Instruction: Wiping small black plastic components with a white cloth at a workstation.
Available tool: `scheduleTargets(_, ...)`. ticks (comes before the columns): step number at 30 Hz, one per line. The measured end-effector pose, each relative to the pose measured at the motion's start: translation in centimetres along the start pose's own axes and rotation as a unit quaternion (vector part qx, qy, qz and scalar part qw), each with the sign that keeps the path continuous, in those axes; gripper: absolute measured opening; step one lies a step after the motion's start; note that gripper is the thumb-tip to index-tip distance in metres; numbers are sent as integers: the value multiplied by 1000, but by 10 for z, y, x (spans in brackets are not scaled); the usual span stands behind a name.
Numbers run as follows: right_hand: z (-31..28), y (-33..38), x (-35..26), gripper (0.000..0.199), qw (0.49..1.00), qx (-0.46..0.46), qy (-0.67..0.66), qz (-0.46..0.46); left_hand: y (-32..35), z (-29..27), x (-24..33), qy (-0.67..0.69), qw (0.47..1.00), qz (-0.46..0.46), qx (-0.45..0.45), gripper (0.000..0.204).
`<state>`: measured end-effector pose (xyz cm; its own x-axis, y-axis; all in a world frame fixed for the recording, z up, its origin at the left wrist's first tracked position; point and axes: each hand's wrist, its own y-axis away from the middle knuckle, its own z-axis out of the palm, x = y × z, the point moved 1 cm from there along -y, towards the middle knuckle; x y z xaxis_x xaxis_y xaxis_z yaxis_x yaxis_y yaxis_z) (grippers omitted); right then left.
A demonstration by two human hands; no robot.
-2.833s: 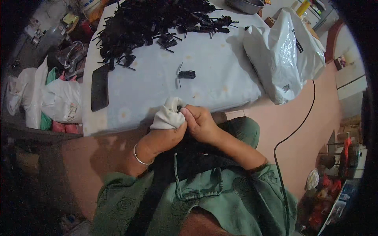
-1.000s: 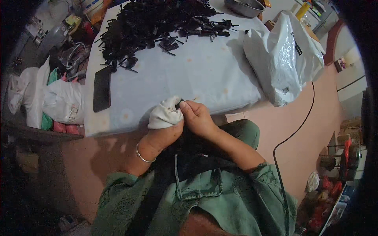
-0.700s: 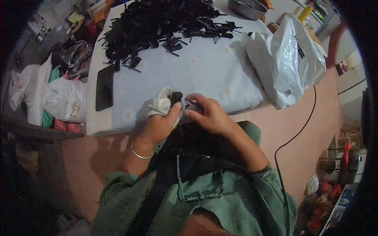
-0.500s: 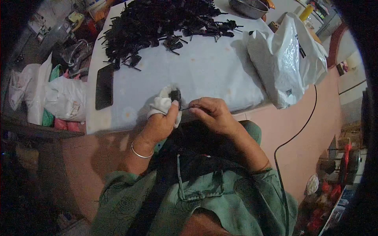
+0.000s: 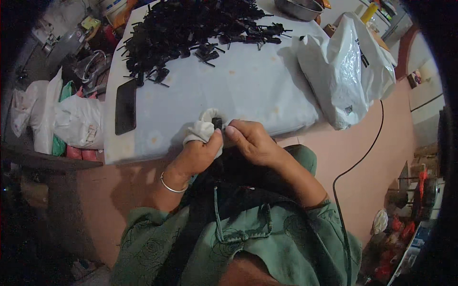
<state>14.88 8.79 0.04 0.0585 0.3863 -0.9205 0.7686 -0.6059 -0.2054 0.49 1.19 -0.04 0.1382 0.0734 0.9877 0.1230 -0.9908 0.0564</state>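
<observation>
At the table's near edge, my left hand [image 5: 198, 155] is closed around a white cloth [image 5: 199, 129] and a small black part [image 5: 217, 123], with the thumb pressed on the part. Close against its right side is my right hand [image 5: 253, 141], fingers curled in a pinch. What the right fingertips grip is too small to make out now. A large heap of similar black parts [image 5: 191, 33], with short stubs sticking out, covers the far side of the table. Both hands are well apart from that heap.
A dark flat phone-like slab [image 5: 126, 107] lies on the white-covered table [image 5: 229, 97] at left. A white plastic bag [image 5: 334, 76] stands at the right edge, a metal bowl [image 5: 299, 8] behind it. More bags [image 5: 78, 119] sit at left. A black cable [image 5: 362, 164] runs down the right.
The right fingers have moved in against the black part; the thin dark piece that showed between the hands is hidden now. The left hand has shifted slightly right, and the cloth has changed shape.
</observation>
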Motion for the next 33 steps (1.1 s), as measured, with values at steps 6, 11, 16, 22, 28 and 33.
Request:
scheduleTargets(6, 8, -2, 4, 26, 1000, 11, 20, -4, 2, 12, 14, -242, 943, 213, 87, 19)
scheduleTargets(11, 20, 5, 10, 27, 997, 41, -55, 37, 5, 15, 4, -340, 902, 262, 47, 14)
scheduleTargets(16, 27, 11, 17, 29, 994, 73, -74, 25, 7, 23, -8, -340, 884, 309, 80, 12)
scheduleTargets(22, 19, 15, 19, 28, 988, 11, -124, 91, 5, 25, -12, -335, 903, 263, 54, 14)
scheduleTargets(28, -34, 22, 23, 27, 995, 6, 9, 101, -1, -6, 35, -336, 918, 213, -3, 33)
scheduleTargets(33, -48, 30, 17, 26, 982, 186, 33, 26, -70, -108, 28, -460, 816, 214, 276, 33)
